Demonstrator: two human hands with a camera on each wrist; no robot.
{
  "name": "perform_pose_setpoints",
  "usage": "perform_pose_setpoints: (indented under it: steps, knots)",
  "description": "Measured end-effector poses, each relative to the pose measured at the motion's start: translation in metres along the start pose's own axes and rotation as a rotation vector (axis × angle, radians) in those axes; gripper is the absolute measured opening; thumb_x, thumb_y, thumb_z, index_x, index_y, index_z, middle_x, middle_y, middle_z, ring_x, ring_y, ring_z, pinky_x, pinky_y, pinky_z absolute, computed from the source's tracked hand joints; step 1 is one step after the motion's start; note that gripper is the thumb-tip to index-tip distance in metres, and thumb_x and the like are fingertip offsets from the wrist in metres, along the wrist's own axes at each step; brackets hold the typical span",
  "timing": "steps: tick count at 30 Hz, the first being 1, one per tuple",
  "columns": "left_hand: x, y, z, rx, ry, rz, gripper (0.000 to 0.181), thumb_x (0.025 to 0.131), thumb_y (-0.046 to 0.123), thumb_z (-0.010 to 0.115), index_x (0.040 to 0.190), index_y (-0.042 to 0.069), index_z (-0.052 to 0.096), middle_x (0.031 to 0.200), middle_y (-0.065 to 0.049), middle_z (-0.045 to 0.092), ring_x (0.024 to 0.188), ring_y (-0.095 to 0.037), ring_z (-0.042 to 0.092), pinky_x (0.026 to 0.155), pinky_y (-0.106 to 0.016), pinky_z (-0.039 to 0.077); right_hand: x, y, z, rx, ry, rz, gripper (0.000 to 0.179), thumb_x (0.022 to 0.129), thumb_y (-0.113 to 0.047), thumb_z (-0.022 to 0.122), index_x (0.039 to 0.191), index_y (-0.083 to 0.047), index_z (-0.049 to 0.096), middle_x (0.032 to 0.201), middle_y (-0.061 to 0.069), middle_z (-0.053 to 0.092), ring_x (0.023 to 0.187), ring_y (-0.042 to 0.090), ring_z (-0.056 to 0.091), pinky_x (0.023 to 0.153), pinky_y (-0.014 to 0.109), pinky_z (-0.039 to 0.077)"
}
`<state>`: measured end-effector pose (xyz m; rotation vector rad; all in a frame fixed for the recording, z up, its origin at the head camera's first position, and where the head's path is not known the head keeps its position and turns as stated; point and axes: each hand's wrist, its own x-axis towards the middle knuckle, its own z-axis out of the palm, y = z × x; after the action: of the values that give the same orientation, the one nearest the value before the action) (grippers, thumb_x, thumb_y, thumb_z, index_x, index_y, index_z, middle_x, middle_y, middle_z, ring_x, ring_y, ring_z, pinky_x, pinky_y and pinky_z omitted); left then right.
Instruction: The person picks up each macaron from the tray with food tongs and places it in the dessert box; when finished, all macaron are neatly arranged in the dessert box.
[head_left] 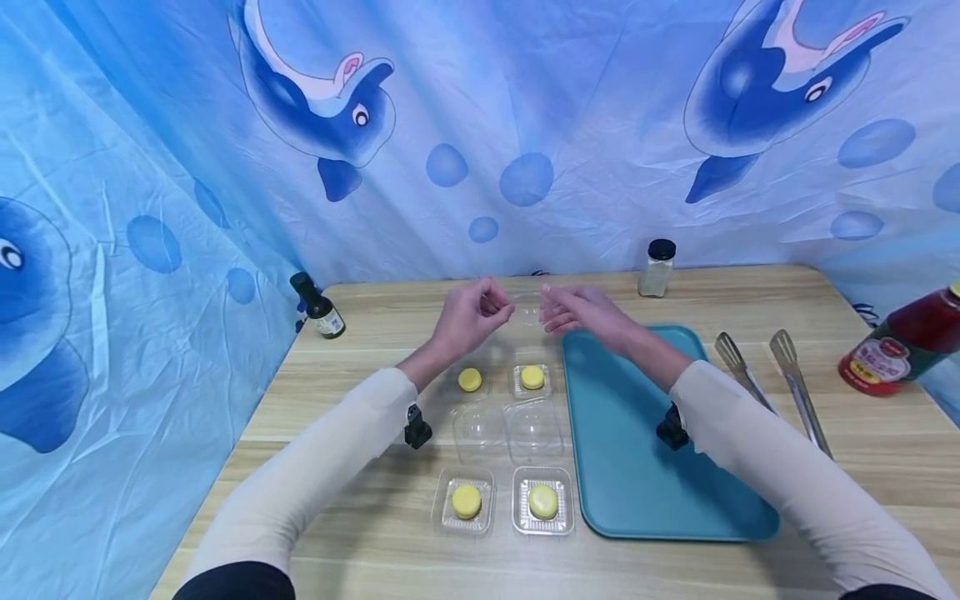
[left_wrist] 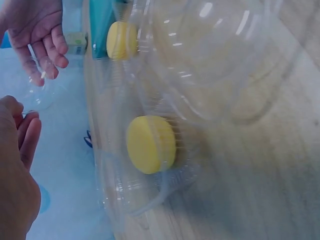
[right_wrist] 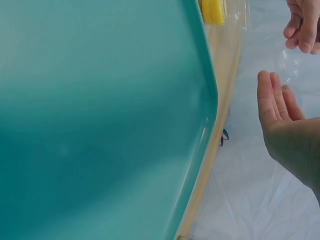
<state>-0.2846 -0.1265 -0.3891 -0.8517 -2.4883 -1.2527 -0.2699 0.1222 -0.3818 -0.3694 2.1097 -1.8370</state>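
Observation:
A thin clear plastic lid (head_left: 528, 308) hangs between my two hands above the far part of the table. My left hand (head_left: 474, 312) pinches its edge between thumb and fingers. My right hand (head_left: 588, 315) is at the other side of it, fingers extended and slightly bent, palm toward the lid in the right wrist view. Beneath and nearer, two clear boxes each hold a yellow macaron (head_left: 470, 380), the other macaron (head_left: 532, 377) lying right of it. Two more boxes stand in front, with a left macaron (head_left: 467, 502) and a right macaron (head_left: 543, 502).
A teal tray (head_left: 600, 467) lies under my right forearm. Clear domed lids (head_left: 534, 432) stand up between the box rows. Two metal tongs (head_left: 798, 392), a red-filled jar (head_left: 888, 354), a shaker (head_left: 657, 268) and a dark bottle (head_left: 318, 307) are around the table.

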Motion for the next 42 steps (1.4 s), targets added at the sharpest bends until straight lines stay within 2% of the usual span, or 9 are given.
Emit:
perform_pose_setpoints:
  steps: [6, 13, 18, 23, 26, 30, 35, 39, 42]
  knots:
    - [-0.005, 0.002, 0.002, 0.024, 0.006, 0.051, 0.013, 0.092, -0.005, 0.078, 0.097, 0.003, 0.069, 0.093, -0.008, 0.075, 0.079, -0.014, 0.072, 0.072, -0.021, 0.063, -0.001, 0.000, -0.003, -0.009, -0.079, 0.053, 0.067, 0.112, -0.045, 0.050, 0.140, 0.017, 0.053, 0.137, 0.039, 0.059, 0.128, 0.054, 0.058, 0.113, 0.053, 0.050]
    - [-0.009, 0.001, 0.001, 0.034, -0.019, 0.072, 0.014, 0.093, -0.001, 0.080, 0.101, 0.004, 0.070, 0.096, -0.006, 0.076, 0.084, -0.014, 0.074, 0.077, -0.021, 0.063, -0.001, 0.004, -0.004, -0.012, -0.130, 0.042, 0.060, 0.113, -0.034, 0.051, 0.141, 0.019, 0.053, 0.139, 0.040, 0.058, 0.131, 0.054, 0.056, 0.114, 0.051, 0.050]
    - [-0.013, -0.002, -0.003, -0.030, -0.111, 0.009, 0.019, 0.098, 0.018, 0.079, 0.110, 0.007, 0.069, 0.105, -0.004, 0.076, 0.096, -0.016, 0.075, 0.089, -0.030, 0.063, -0.003, 0.005, -0.005, -0.014, -0.125, 0.027, 0.055, 0.112, -0.029, 0.053, 0.141, 0.018, 0.054, 0.140, 0.040, 0.056, 0.131, 0.055, 0.055, 0.116, 0.054, 0.047]
    - [-0.017, -0.003, -0.010, -0.052, -0.247, -0.102, 0.041, 0.106, 0.039, 0.067, 0.132, 0.007, 0.069, 0.124, -0.003, 0.074, 0.113, -0.016, 0.070, 0.101, -0.033, 0.058, -0.007, 0.006, -0.007, -0.053, -0.110, 0.003, 0.051, 0.112, -0.027, 0.056, 0.141, 0.015, 0.056, 0.140, 0.038, 0.058, 0.133, 0.052, 0.055, 0.117, 0.053, 0.046]
    - [-0.019, -0.004, -0.014, -0.062, -0.327, -0.136, 0.049, 0.108, 0.043, 0.061, 0.142, 0.007, 0.065, 0.135, -0.006, 0.071, 0.122, -0.018, 0.067, 0.107, -0.033, 0.055, -0.011, 0.005, -0.007, -0.087, -0.102, -0.006, 0.052, 0.110, -0.028, 0.060, 0.142, 0.013, 0.057, 0.140, 0.035, 0.060, 0.133, 0.050, 0.056, 0.118, 0.055, 0.045]
    - [-0.020, -0.005, -0.016, -0.099, -0.404, -0.147, 0.051, 0.109, 0.041, 0.060, 0.147, 0.006, 0.061, 0.144, -0.009, 0.066, 0.129, -0.020, 0.064, 0.111, -0.034, 0.051, -0.016, 0.006, -0.006, -0.149, -0.084, -0.011, 0.052, 0.107, -0.031, 0.067, 0.143, 0.006, 0.060, 0.141, 0.028, 0.064, 0.133, 0.043, 0.059, 0.119, 0.057, 0.043]
    - [-0.021, -0.005, -0.018, -0.135, -0.456, -0.167, 0.052, 0.107, 0.038, 0.064, 0.149, 0.006, 0.059, 0.143, -0.008, 0.065, 0.128, -0.019, 0.063, 0.111, -0.032, 0.051, -0.021, 0.009, -0.004, -0.226, -0.063, -0.008, 0.060, 0.102, -0.037, 0.073, 0.148, -0.001, 0.059, 0.143, 0.015, 0.065, 0.135, 0.033, 0.059, 0.119, 0.053, 0.043]
    - [-0.022, -0.004, -0.017, -0.127, -0.470, -0.171, 0.055, 0.104, 0.035, 0.071, 0.148, 0.005, 0.060, 0.141, -0.005, 0.066, 0.127, -0.019, 0.063, 0.112, -0.033, 0.050, -0.024, 0.013, -0.003, -0.232, -0.073, -0.038, 0.059, 0.101, -0.030, 0.077, 0.147, 0.002, 0.059, 0.143, 0.018, 0.065, 0.133, 0.032, 0.061, 0.116, 0.051, 0.047]
    - [-0.025, -0.004, -0.017, -0.067, -0.476, -0.164, 0.057, 0.100, 0.035, 0.076, 0.148, 0.008, 0.060, 0.142, -0.001, 0.065, 0.129, -0.018, 0.060, 0.115, -0.035, 0.048, -0.026, 0.015, -0.001, -0.270, -0.093, -0.078, 0.060, 0.099, -0.023, 0.078, 0.147, 0.005, 0.057, 0.144, 0.022, 0.064, 0.133, 0.036, 0.060, 0.115, 0.052, 0.048]
